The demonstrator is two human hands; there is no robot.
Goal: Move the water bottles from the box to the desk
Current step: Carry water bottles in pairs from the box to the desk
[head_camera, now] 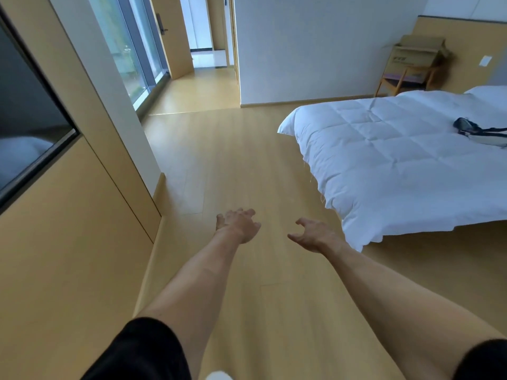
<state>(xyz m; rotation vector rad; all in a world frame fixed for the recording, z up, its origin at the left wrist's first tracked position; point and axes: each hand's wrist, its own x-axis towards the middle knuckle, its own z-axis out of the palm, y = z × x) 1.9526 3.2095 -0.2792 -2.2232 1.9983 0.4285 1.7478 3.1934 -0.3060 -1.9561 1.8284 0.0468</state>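
Both arms extend forward over the wooden floor (219, 165), bare from the short black sleeves (142, 352) at the lower edge of the view. The left hand (238, 225) sits at about 6 o'clock from the frame centre, palm turned down, with its fingers (248, 213) spread slightly apart and relaxed; they hold nothing. The right hand (314, 235) lies just to the 3 o'clock side of the left hand, near it but not touching, with its fingers (301, 222) loosely curled, separated, and also holding nothing. The cardboard box (418, 50) stands on a wooden chair (403, 78) at about 1 o'clock, against the far wall, well apart from both sets of fingers. The box top appears open, but its contents cannot be made out at this range, so no water bottle can be identified. A bed (397, 160) with a white quilted cover occupies the 2 to 3 o'clock sector, between the right hand and the chair; its near corner is close to the right hand's 2 o'clock side. A dark and pale bag (480, 131) lies on the bed cover at 3 o'clock. A wood-panelled wall with a dark screen (24, 119) fills the 9 o'clock side. Tall windows (129, 45) stand at 11 o'clock, and a doorway (203, 31) opens at 12 o'clock.
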